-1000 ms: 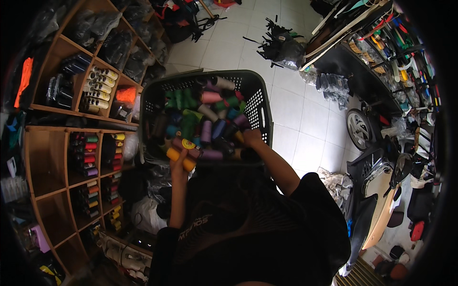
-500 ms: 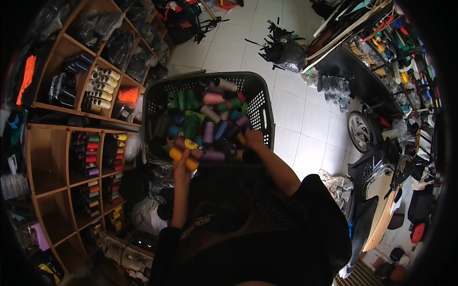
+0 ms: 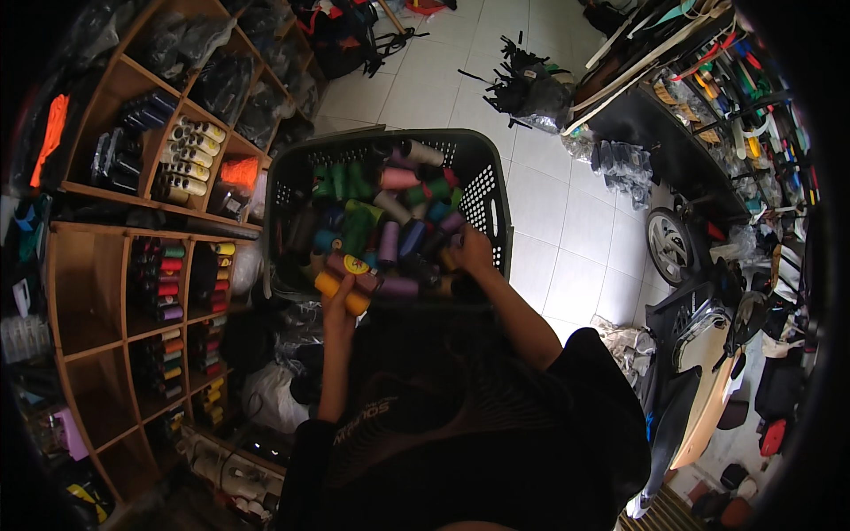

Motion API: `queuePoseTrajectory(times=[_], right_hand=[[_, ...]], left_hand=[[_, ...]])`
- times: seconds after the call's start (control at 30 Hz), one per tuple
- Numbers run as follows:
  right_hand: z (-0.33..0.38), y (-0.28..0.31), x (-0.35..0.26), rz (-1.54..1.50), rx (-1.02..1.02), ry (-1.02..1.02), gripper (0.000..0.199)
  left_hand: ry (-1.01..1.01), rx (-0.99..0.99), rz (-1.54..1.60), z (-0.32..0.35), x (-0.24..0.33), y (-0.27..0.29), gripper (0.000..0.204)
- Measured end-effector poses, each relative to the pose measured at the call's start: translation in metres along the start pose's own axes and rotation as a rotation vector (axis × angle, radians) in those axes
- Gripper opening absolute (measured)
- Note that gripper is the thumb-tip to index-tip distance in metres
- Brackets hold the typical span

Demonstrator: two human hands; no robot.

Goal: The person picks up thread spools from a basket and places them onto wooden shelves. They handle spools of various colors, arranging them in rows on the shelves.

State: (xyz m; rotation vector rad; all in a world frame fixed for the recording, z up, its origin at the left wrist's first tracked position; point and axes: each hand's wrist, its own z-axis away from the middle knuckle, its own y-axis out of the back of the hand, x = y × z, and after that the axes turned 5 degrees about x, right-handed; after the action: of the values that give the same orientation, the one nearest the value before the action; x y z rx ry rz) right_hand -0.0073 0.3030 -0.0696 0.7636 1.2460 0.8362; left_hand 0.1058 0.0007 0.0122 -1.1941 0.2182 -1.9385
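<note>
Underneath everything, a pale tiled floor [image 3: 567, 212]. Along the left, wooden shelving [image 3: 93, 385], with shelved spools [image 3: 170, 274] and plastic-wrapped goods [image 3: 181, 42] in its compartments. At the right, a motorbike [image 3: 676, 354], wheel toward the far side. In the middle, a dark perforated basket [image 3: 485, 146], heaped with loose thread spools [image 3: 390, 237] in green, purple, pink, blue and pale grey, lying at all angles. Inside the basket's near right part, the right hand [image 3: 474, 252], lowered among the spools; fingertips hidden, so cannot tell how far closed or on what. At the near left edge, the left hand [image 3: 338, 307], curled closed around a yellow-orange spool [image 3: 347, 295]. Just beyond, seemingly against it, a brown spool [image 3: 364, 280] with a round yellow label [image 3: 356, 265].
</note>
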Motion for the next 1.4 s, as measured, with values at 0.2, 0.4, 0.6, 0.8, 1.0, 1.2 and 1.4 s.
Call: queuePoseTrajectory(times=[0.2,0.4,0.6,0.8,1.0,1.2,1.4], right_hand=[[0.003,0.027,-0.034,-0.259,0.199,-0.017,0.05],[0.006,0.037,-0.051,-0.262,0.257,0.038,0.053],[0.008,0.05,-0.073,-0.514,0.124,0.039,0.058],[0.019,0.052,-0.098,-0.513,0.092,0.152,0.062],[0.022,0.045,-0.11,-0.715,-0.096,0.156,0.063],[0.023,0.045,-0.115,-0.68,-0.172,0.058,0.065],[0.03,0.047,-0.128,-0.667,-0.262,0.067,0.069]], left_hand=[[-0.009,-0.059,-0.011,0.006,0.007,-0.002,0.059],[-0.023,-0.067,-0.076,0.0,0.006,0.002,0.057],[-0.003,-0.133,-0.152,0.002,0.013,-0.008,0.056],[0.057,-0.143,-0.188,0.009,0.02,-0.028,0.056],[0.072,-0.219,-0.241,0.01,0.018,-0.034,0.056],[0.1,-0.21,-0.168,0.011,0.015,-0.038,0.059],[0.112,-0.288,-0.186,0.013,0.014,-0.037,0.061]])
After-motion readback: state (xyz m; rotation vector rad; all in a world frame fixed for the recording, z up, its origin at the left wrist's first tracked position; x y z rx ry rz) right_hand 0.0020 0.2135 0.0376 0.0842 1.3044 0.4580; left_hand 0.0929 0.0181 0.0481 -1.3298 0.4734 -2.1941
